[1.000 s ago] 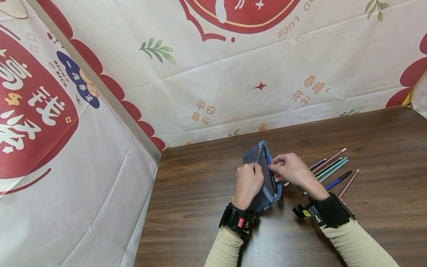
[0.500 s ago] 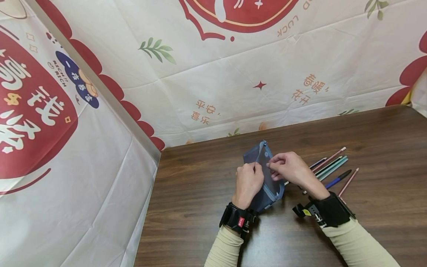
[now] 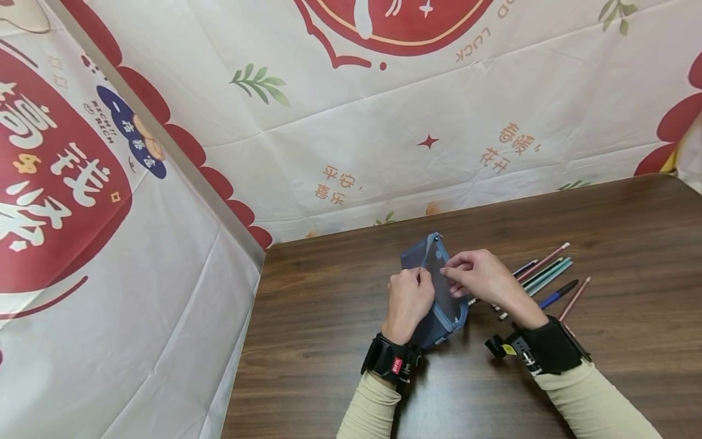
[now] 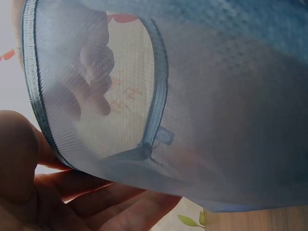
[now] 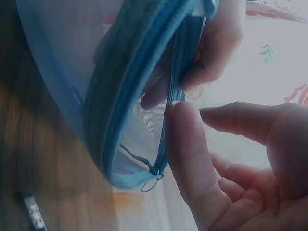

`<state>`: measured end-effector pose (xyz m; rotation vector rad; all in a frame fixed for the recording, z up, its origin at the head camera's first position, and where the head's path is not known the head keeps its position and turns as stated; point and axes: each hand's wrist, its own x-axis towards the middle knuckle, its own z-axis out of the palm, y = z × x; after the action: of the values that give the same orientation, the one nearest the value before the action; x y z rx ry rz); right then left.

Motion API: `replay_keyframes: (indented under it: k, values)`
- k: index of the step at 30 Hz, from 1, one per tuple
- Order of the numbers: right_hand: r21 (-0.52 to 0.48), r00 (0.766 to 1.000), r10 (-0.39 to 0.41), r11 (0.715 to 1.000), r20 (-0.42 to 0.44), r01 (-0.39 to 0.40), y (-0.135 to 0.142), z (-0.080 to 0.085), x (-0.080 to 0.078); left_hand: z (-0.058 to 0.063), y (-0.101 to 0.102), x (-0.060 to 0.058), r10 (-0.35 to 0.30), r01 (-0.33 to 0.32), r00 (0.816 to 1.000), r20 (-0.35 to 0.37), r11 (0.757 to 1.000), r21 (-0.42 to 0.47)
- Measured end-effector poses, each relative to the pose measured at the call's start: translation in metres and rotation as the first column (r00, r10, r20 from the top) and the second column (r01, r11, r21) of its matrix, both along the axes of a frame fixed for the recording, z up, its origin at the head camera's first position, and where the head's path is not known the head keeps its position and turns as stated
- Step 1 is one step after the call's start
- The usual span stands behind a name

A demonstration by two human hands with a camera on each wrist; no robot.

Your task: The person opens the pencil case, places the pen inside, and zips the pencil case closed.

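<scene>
Gripping rim (image 5: 107, 115) of blue mesh pouch (image 3: 443, 299) with left hand (image 3: 407, 302); resting on table (image 3: 318, 366), unzipped, gaping right. At the mouth with right hand (image 3: 473, 274), thumb and index close together, nothing visible between; cannot tell if pinching rim. To the right: teal pencils (image 3: 551, 275), blue pen (image 3: 558, 295), pink pencil (image 3: 574, 299). Likely to fold shut from a slack left grip, given soft mesh. Could snag fingers on zip slider (image 5: 154, 171) from careless entry, or scatter pencils with a low right-forearm sweep.
</scene>
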<state>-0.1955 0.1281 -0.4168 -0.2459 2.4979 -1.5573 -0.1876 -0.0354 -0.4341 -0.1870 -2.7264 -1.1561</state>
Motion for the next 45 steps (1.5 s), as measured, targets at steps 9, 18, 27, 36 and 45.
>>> replay_keyframes:
  k: [9,18,27,36,45]
  values:
    - [0.034,1.000,-0.016,0.999,-0.023,0.017,0.021,0.001,0.003,-0.003,0.001,-0.001,0.003,-0.004,0.999,0.032,1.000,0.015]
    - [0.099,0.998,0.000,0.995,-0.061,0.006,0.044,0.000,0.005,-0.004,-0.002,-0.002,0.009,-0.009,1.000,0.020,1.000,0.022]
    - [0.171,0.996,0.010,0.985,-0.091,0.006,0.066,0.000,0.009,-0.006,-0.004,-0.003,-0.003,0.003,1.000,0.010,1.000,0.022]
    - [0.226,0.993,0.005,0.974,-0.122,0.023,0.081,-0.004,0.008,-0.004,-0.003,-0.003,-0.005,0.004,1.000,0.021,1.000,0.020]
    - [0.295,0.989,0.013,0.955,-0.151,0.032,0.091,-0.003,0.005,0.000,-0.001,-0.002,0.000,-0.001,1.000,0.030,1.000,0.023]
